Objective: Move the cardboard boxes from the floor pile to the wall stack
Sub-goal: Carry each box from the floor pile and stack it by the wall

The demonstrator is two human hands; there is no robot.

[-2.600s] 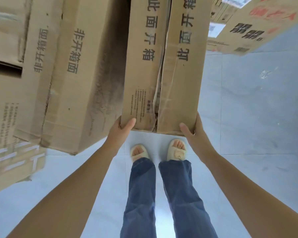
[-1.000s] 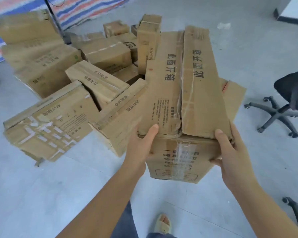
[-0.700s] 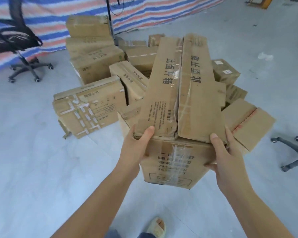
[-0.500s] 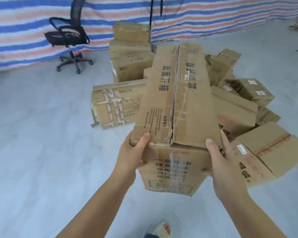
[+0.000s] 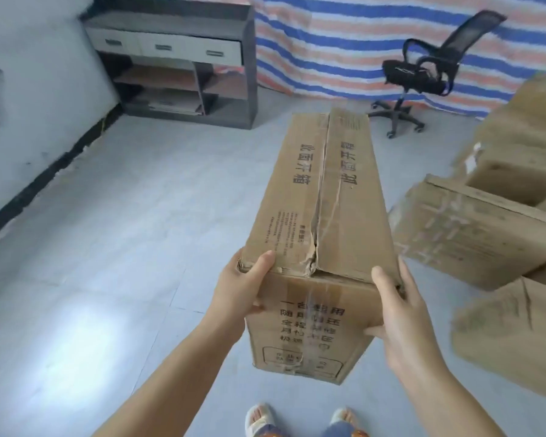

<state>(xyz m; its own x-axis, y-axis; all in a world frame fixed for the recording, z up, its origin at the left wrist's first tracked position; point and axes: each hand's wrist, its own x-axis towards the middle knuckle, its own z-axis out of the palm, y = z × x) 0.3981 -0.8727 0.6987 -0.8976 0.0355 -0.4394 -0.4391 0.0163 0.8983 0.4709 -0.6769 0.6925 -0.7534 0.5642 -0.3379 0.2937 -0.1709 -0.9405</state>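
Observation:
I hold a long brown cardboard box in the air in front of me, its taped top seam facing up and black printed characters on top and on the near end. My left hand grips the near left corner, thumb on top. My right hand grips the near right corner the same way. The pile of cardboard boxes lies on the floor at my right, blurred by motion.
A dark shelf unit with drawers stands against the far wall at the left. A black office chair stands before a striped tarp. Grey tiled floor spreads ahead and to the left. My sandalled feet show at the bottom.
I have lifted the box off the pile and turned to the left with it. The pile has slid from the centre of view to the right edge; the shelf unit has come into view.

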